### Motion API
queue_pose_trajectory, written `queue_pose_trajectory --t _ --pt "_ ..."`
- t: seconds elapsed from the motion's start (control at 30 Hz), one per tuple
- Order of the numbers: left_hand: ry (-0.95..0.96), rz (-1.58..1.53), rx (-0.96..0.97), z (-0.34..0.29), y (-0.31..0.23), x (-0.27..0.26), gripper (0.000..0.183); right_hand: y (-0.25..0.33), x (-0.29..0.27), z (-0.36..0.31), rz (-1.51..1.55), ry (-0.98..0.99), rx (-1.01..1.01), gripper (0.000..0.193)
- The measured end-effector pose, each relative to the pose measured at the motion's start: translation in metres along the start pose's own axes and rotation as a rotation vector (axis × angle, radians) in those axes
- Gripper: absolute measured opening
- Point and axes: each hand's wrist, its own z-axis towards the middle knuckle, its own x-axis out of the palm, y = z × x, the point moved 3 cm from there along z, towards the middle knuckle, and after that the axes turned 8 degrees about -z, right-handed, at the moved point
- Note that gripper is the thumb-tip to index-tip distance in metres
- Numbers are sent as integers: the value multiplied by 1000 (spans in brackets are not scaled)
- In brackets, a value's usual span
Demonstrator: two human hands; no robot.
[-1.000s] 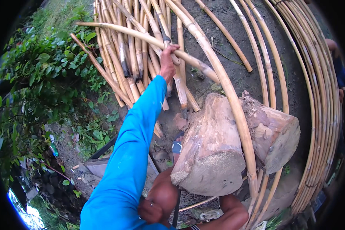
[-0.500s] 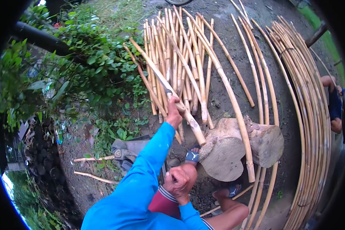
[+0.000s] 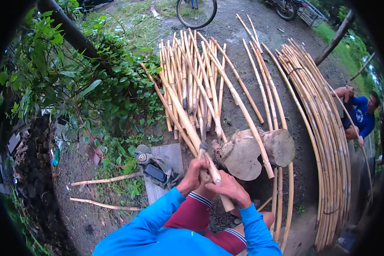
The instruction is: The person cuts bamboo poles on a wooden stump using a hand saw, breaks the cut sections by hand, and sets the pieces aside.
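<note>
My left hand [image 3: 194, 174] is closed around the pale wooden handle of a machete [image 3: 210, 164], over a long bamboo pole [image 3: 180, 112]. The machete's dark blade points away from me. My right hand [image 3: 232, 189] grips the pole close to its near end, its thumb across it beside the handle's butt. Its other fingers are partly hidden. Just beyond my right hand lie cut logs [image 3: 242, 161], with another bamboo pole [image 3: 245, 115] resting over them.
Many bamboo poles [image 3: 221, 91] lie ahead. A tied bamboo bundle [image 3: 318, 123] runs along the right, with a person in blue [image 3: 362, 114] behind it. A grey board [image 3: 151, 187] holds a cloth and a dark phone-like object [image 3: 155, 172]. Leafy plants [image 3: 115, 85] grow left.
My left hand has drawn back toward me with the machete and pole. My right hand has risen from my knee onto the pole. The view has tilted up, showing a bicycle wheel.
</note>
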Motion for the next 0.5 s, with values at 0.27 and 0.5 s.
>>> queue_pose_trajectory --t 0.27,0.5 --pt "72 -233 -72 20 -13 -84 17 -8 39 -107 390 98 260 33" --pt "50 -251 -115 -20 -3 -15 18 -7 62 -219 78 34 368 44"
